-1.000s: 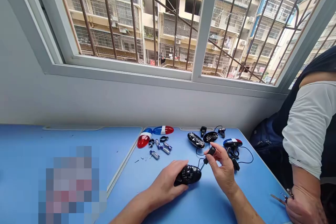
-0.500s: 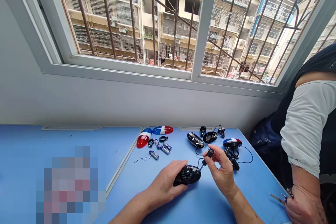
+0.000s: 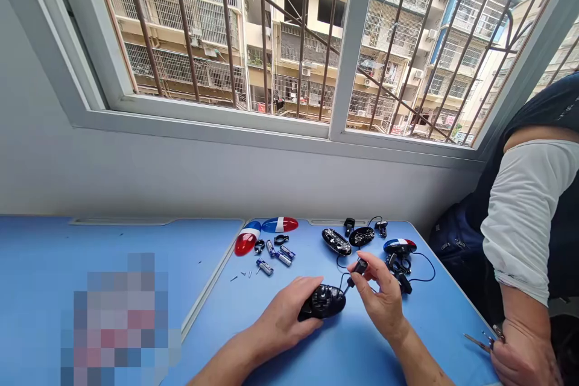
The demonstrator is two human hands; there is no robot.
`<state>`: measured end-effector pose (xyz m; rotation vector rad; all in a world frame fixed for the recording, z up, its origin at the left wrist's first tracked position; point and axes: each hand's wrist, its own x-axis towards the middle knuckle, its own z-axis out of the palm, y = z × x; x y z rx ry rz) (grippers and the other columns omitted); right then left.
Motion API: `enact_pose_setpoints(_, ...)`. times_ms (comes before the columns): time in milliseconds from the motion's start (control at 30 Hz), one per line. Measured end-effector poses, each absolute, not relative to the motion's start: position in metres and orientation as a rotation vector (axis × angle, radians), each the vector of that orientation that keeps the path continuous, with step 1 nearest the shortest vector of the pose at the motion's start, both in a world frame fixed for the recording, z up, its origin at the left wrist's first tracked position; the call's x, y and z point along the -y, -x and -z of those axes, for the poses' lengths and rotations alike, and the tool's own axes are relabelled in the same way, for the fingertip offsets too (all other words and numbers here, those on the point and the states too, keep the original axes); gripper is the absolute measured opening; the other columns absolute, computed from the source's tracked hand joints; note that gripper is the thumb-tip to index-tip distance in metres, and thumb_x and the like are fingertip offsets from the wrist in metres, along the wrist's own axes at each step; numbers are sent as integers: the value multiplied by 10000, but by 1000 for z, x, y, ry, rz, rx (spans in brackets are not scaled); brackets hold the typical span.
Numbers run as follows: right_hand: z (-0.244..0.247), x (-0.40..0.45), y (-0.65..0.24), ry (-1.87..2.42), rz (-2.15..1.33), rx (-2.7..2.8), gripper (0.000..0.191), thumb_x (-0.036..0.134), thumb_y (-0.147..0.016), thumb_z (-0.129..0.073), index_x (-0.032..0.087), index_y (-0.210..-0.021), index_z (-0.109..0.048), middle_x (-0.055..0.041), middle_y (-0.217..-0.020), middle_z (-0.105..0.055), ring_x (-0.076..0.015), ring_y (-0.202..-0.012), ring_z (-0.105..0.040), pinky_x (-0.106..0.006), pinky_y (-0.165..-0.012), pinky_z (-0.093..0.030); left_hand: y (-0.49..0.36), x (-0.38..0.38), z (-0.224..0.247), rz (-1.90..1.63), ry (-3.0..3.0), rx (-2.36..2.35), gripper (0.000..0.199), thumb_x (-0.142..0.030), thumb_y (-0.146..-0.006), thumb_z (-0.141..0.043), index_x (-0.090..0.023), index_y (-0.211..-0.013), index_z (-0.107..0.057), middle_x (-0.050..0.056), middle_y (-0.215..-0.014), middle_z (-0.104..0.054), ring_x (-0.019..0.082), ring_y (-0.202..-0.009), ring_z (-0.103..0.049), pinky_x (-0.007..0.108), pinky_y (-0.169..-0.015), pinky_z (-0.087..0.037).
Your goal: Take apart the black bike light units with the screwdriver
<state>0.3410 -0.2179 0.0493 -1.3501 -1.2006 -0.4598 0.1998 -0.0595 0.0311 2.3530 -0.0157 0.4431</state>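
My left hand (image 3: 292, 307) is wrapped around the left end of a black oval light housing (image 3: 329, 303) on the blue table. Its open side faces up and shows inner parts. To the right, the fingertips of my right hand (image 3: 379, 289) pinch a small black piece with a thin shaft (image 3: 359, 267). That shaft slants down to the housing's right end; whether it touches is too small to tell. A thin black cord (image 3: 342, 280) loops up beside it. Just beyond my hands lies another open black housing (image 3: 337, 241).
Red, white and blue covers (image 3: 280, 225), batteries (image 3: 283, 258), clamps (image 3: 281, 239) and small screws (image 3: 243, 273) lie behind on the left. A third housing (image 3: 362, 236) and a covered light (image 3: 400, 245) with cords are behind on the right. Another person's hand (image 3: 520, 344) holds a metal tool (image 3: 477, 342).
My right hand and the small black piece have shifted very slightly left and down. My left hand and the housing stay almost still. The other person's arm has moved slightly left.
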Motion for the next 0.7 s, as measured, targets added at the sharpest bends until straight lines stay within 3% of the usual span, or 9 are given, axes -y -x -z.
enact_pose_setpoints(700, -50, 218, -342, 1347, 460, 1202, 274, 210, -904, -581, 218, -1178, -593, -41, -846, -751, -155, -676, -703, -245, -547, -593, -199, 60, -32, -422, -2370, -12, 453, -109, -687, -640, -214, -1125, -584, 62, -1098, -676, 277, -1004, -585, 375, -877, -472)
